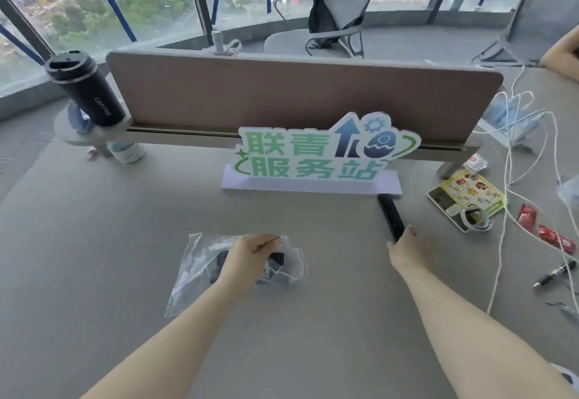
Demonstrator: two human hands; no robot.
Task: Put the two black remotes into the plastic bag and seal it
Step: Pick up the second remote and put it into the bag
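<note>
A clear plastic bag (200, 260) lies on the grey desk left of centre, with a dark object, apparently one black remote (277, 259), inside near its mouth. My left hand (250, 257) pinches the bag's upper edge at the opening. A second black remote (390, 216) lies flat to the right, its far end near the sign's base. My right hand (407, 249) grips its near end, fingers wrapped around it.
A green and white sign (313, 160) on a pale base stands behind the bag. A brown divider panel (282, 97) crosses the desk. A black coffee tumbler (84, 88) stands far left. White cables (513, 185), a leaflet (463, 194), red sachets (551, 235) and a marker (554, 273) clutter the right.
</note>
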